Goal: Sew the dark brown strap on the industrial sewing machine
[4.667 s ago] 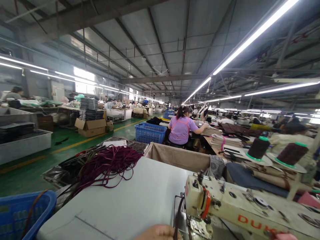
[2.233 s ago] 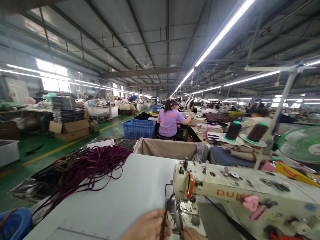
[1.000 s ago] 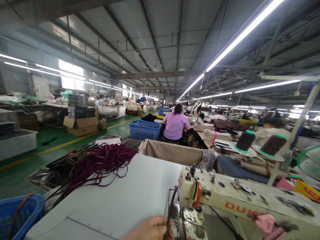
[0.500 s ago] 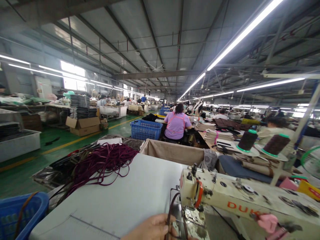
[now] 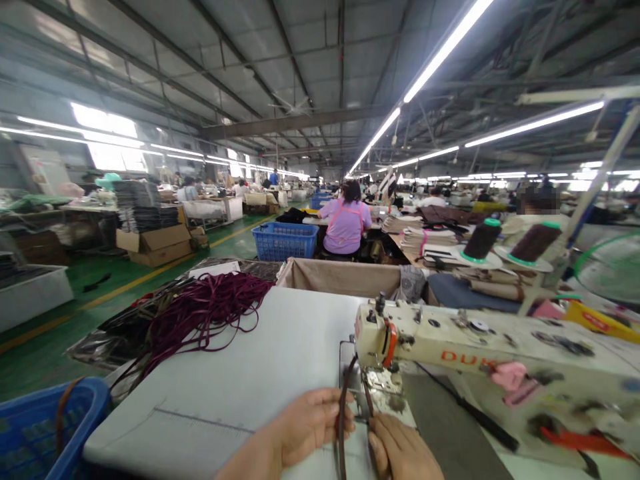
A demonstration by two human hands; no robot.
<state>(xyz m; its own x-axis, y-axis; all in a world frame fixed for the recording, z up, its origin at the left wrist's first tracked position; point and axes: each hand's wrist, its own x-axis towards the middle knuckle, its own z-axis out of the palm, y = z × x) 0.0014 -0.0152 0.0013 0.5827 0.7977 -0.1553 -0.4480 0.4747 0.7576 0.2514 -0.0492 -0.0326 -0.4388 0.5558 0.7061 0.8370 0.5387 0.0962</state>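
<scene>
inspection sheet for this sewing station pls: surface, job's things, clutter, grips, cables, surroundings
Surface: white table, a ruled scale near its front edge.
Job's things: dark strap runs from the hands up to the needle area of the sewing machine.
Clutter: maroon cord pile at the table's far left; blue basket lower left; two thread cones behind the machine.
Grips: left hand pinches the strap; right hand rests beside it, touching; grasp unclear.
Cables: black lead runs across the table under the machine arm.
Surroundings: person in purple seated ahead, back turned; blue crate; cardboard box; fan at right; green floor.
</scene>
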